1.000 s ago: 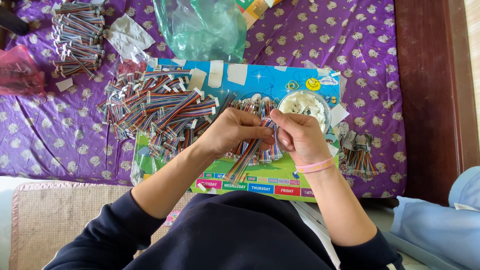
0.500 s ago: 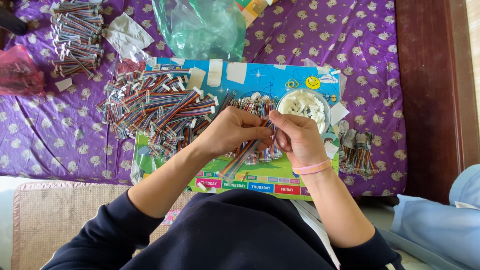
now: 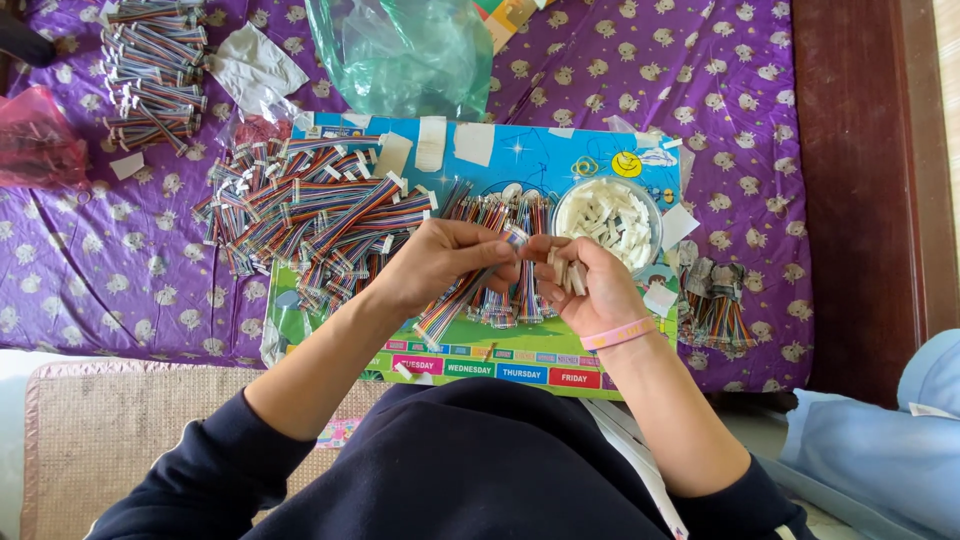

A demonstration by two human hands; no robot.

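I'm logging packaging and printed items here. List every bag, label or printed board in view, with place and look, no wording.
Green plastic bag: top centre, crumpled, translucent.
Red plastic bag: left edge, crumpled.
Printed board: under the hands, rectangular, blue and green with coloured label strips along its near edge.
Paper tape pieces: on the board's top edge, off-white.

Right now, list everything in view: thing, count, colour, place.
ribbon cable: one, rainbow-striped, held in left hand, end at both hands' fingertips
white connector pieces: a few, in right palm
bowl: one, clear, full of white connectors, on the board
cable pile: many, rainbow, board's left side
cable row: several, rainbow, behind the hands
cable bundles: many, top left on the cloth
small cable bunch: one, right of the board
board: one, blue and green, centre
plastic bag: one, green, top
cloth: purple, patterned
wristband: pink, right wrist
left hand
right hand
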